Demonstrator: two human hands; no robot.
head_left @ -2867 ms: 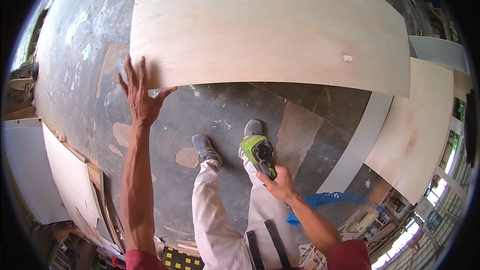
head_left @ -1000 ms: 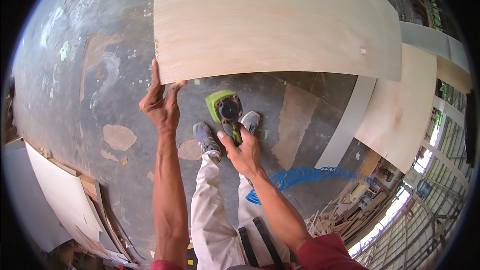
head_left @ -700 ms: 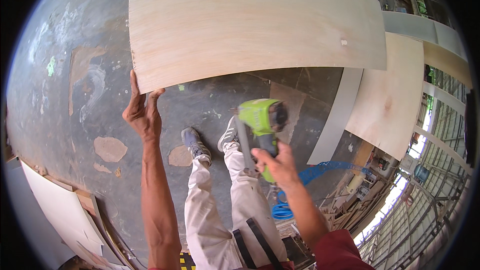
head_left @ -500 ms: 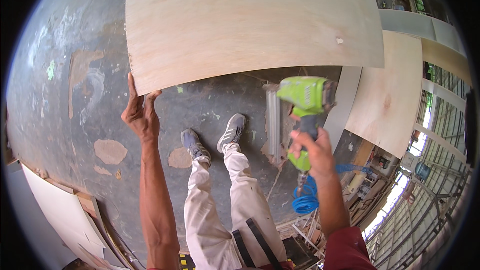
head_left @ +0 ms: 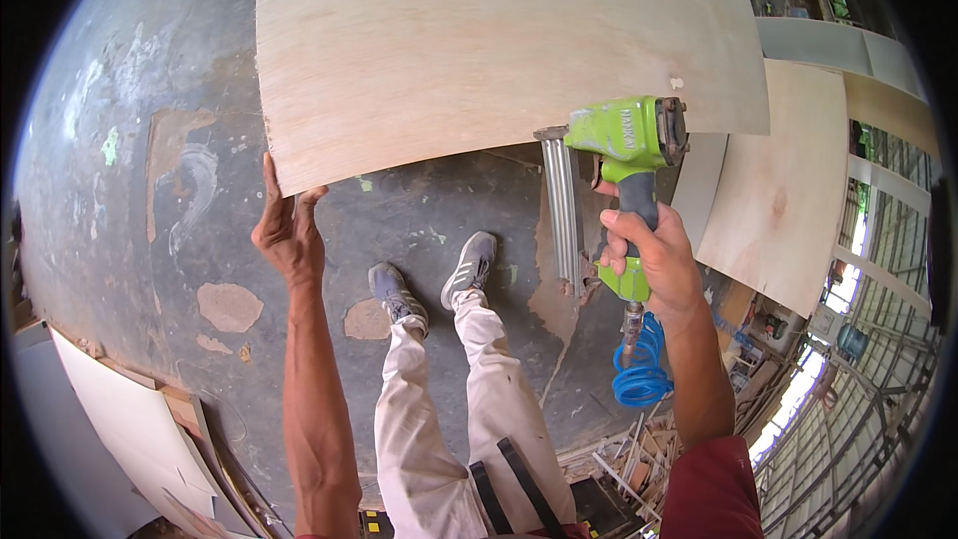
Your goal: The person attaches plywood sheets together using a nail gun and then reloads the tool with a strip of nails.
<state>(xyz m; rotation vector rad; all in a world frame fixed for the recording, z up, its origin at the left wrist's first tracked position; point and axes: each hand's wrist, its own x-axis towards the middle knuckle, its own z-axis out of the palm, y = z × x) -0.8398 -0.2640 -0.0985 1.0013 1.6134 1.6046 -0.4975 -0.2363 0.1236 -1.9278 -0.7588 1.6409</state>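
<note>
A large pale plywood sheet (head_left: 499, 50) spans the upper middle of the view. My left hand (head_left: 290, 230) grips its near left corner, with fingers along the side edge and the thumb at the near edge. My right hand (head_left: 654, 255) is wrapped round the dark handle of a green pneumatic nail gun (head_left: 617, 135). The gun's nose points left, close to the sheet's near edge; I cannot tell whether it touches. Its silver magazine hangs down on the left. A coiled blue air hose (head_left: 642, 369) runs from the fitting under the handle.
Another plywood panel (head_left: 773, 190) and pale boards (head_left: 848, 45) lie to the right. Scrap wood (head_left: 644, 459) is heaped at the lower right. White sheets (head_left: 130, 399) lean at the lower left. My feet (head_left: 469, 265) stand on the worn dark floor (head_left: 200, 369).
The nail gun in my right hand has moved up and slightly right, towards the sheet's near edge, and the hose with it. My left hand keeps its hold on the corner.
</note>
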